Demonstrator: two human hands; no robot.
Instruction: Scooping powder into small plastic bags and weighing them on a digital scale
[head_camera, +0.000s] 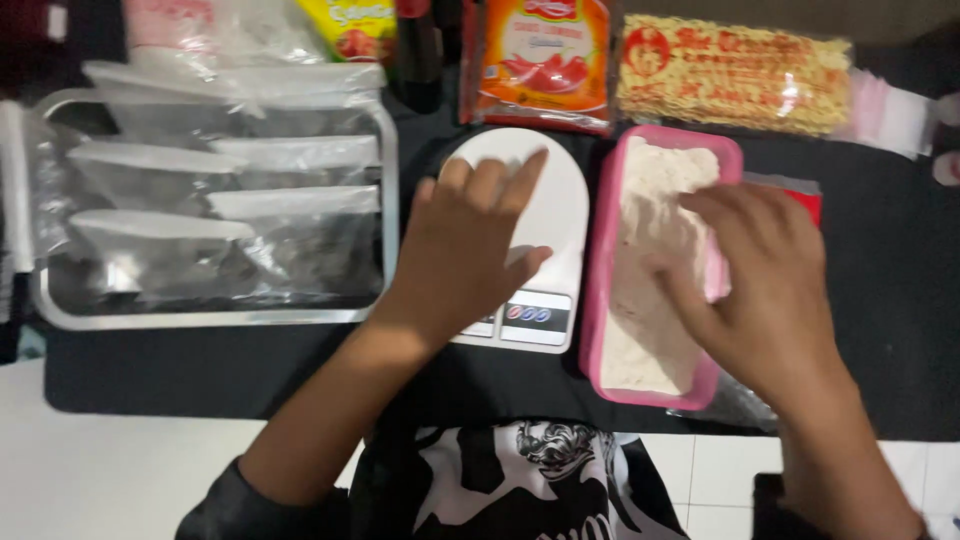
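White kitchen scale (540, 215) under open left hand (470, 250); right hand (760, 290) rests released on pink flour tub (610, 250).
Beyond the fingers: orange sachet (538, 60), yellow noodle pack (735, 85).

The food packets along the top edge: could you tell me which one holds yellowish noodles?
The wide clear noodle packet at the far right, above the pink tub. The orange packet and yellow packet beside it are opaque.

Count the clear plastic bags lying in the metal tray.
5, though overlaps may hide more. In the metal tray: one at the back, two in the middle row, and two in the front row.
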